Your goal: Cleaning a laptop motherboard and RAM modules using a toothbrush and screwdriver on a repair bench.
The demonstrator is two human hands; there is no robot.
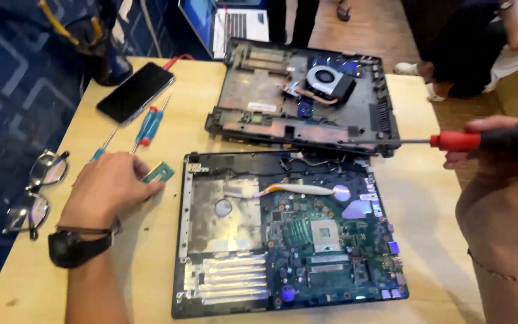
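An opened laptop base [223, 240] lies on the wooden table [427, 204], its green and blue circuit board [325, 240] exposed. Behind it rests a second laptop shell [259, 102] with a round fan [325, 78]. My left hand [106, 186], with a black watch on the wrist, lies on the table left of the base, fingers on a small green memory module [160, 173]. My right hand [505, 180] at the right edge grips a screwdriver [457, 141] with a red and black handle; its shaft points left to the rear shell's corner.
Two blue and red screwdrivers [148, 126] and a black phone [135, 92] lie at the table's back left. Folded glasses [37, 192] sit at the left edge. An open laptop [229, 21] stands behind. Another person sits at the upper right [481, 42].
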